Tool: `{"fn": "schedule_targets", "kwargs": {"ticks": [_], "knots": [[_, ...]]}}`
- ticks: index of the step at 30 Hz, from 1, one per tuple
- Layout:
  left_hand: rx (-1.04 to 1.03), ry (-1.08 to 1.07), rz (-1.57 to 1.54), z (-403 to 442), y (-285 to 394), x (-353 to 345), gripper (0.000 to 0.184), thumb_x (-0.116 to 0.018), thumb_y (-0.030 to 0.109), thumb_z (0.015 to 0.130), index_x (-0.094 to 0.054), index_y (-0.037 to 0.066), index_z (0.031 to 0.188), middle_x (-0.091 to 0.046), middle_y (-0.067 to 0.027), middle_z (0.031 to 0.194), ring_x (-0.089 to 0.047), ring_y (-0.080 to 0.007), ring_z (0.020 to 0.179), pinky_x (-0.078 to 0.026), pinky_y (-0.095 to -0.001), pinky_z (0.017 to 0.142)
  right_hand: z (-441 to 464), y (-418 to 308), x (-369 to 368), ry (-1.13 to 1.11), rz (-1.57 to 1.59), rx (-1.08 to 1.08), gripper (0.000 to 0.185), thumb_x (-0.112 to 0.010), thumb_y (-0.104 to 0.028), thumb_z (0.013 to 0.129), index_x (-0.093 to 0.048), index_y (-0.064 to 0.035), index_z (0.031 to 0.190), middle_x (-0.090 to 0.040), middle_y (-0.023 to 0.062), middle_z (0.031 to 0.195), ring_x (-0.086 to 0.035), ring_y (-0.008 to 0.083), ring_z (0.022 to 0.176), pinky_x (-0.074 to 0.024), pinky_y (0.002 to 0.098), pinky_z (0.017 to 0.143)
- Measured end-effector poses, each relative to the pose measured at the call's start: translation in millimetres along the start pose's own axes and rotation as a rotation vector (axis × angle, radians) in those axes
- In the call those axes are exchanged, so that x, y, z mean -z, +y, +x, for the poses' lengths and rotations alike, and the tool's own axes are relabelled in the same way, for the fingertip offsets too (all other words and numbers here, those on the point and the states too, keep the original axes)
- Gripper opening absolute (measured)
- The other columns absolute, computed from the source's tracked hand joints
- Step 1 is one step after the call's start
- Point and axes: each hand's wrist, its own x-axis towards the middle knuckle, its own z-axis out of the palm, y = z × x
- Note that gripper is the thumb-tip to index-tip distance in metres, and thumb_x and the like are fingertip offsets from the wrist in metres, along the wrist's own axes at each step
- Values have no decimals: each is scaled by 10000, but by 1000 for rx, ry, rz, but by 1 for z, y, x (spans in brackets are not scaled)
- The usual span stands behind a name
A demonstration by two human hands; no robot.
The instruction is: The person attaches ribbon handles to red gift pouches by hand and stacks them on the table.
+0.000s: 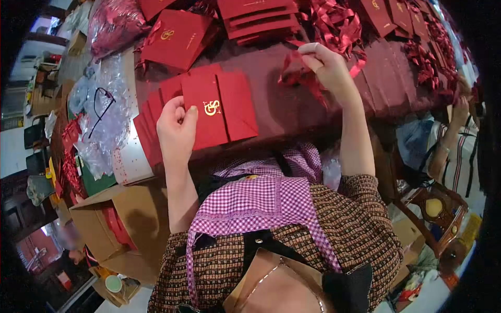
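Note:
My left hand (176, 128) is closed on the left edge of a red gift bag (237, 104), its thumb on the front beside the gold lettering. The bag lies on top of several similar red bags (151, 125) fanned out toward the left on the dark red tablecloth (271, 125). My right hand (324, 68) is raised over the cloth, to the right of the bag, with thumb and fingers pinched on a red ribbon (296, 73). The ribbon's loops hang to the left of and below the fingers. A tangled heap of red ribbons (336, 23) lies just beyond this hand.
Stacked red bags (261, 21) and another red bag (175, 39) lie along the far side. Clear plastic wrap (107, 109) covers the table's left end. An open cardboard box (117, 224) stands below left. At right, another person's arm (451, 133) reaches toward the table.

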Motion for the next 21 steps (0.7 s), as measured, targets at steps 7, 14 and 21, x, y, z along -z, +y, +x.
{"fn": "schedule_targets", "kwargs": {"ticks": [7,14,21], "knots": [[83,15,-11,-1,5,1,153,-604,34,875,-597,-47,1004,-588,14,690,-472,-18,614,-378,-194,529,-13,1,5,311,-403,381,202,-609,-83,849,-643,-37,1042,-647,126,1000,-589,323,960,-474,391,851],[40,-14,-42,-3,10,-1,122,-608,45,882,-588,-36,971,-588,24,707,-468,-16,612,-362,-187,525,-19,1,-14,140,-555,408,160,-674,-112,788,-634,-49,929,-594,122,863,-561,326,858,-453,416,792],[-185,68,149,-5,-1,1,240,-672,64,806,-618,-45,1012,-609,-100,658,-577,-120,622,-489,-283,604,-8,-1,-22,238,-445,467,140,-646,-70,812,-583,-31,931,-607,150,887,-567,347,854,-449,437,786]]}}
